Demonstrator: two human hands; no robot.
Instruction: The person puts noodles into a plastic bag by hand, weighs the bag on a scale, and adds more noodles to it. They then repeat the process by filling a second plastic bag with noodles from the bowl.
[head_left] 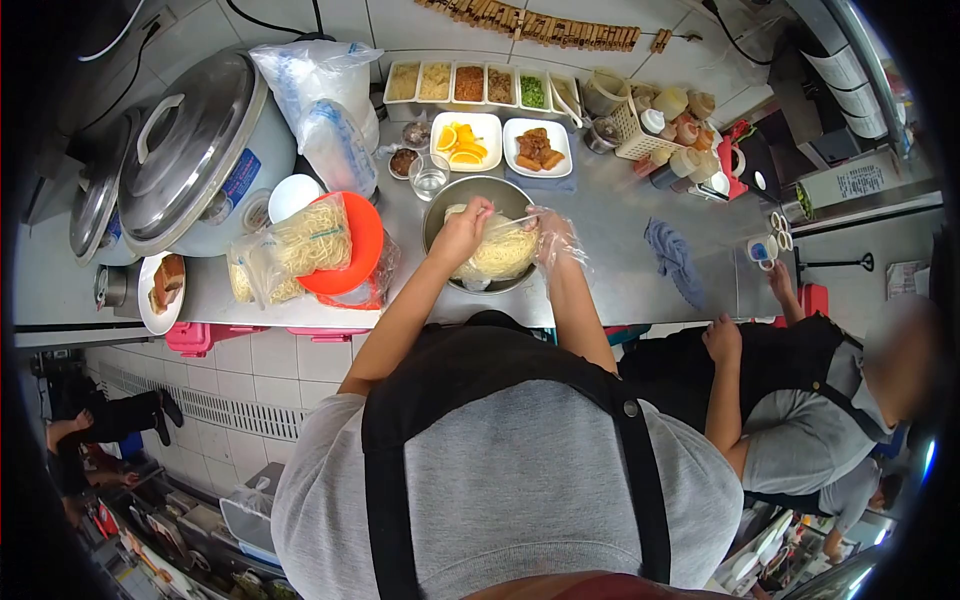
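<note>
A steel bowl [432, 205] stands before me on the counter. Pale noodles [508, 250] sit in it, with a clear plastic bag [485, 262] around at least part of them. Over the bowl's left side my left hand [462, 232], bare, is closed in a pinch on the plastic. My right hand [553, 238] is at the bowl's right rim, loose clear plastic over it like a glove. Its fingers are curled at the plastic stretched between the hands. Left of the bowl, bagged noodles [318, 240] lie against an orange-red basin [366, 235].
Behind the bowl are a glass [429, 178], a dish of orange slices [496, 150] and a dish of brown pieces [558, 165]. Topping containers [468, 84] line the wall. Large lidded pots [200, 150] stand left. A blue cloth [675, 262] and a co-worker [800, 400] are right.
</note>
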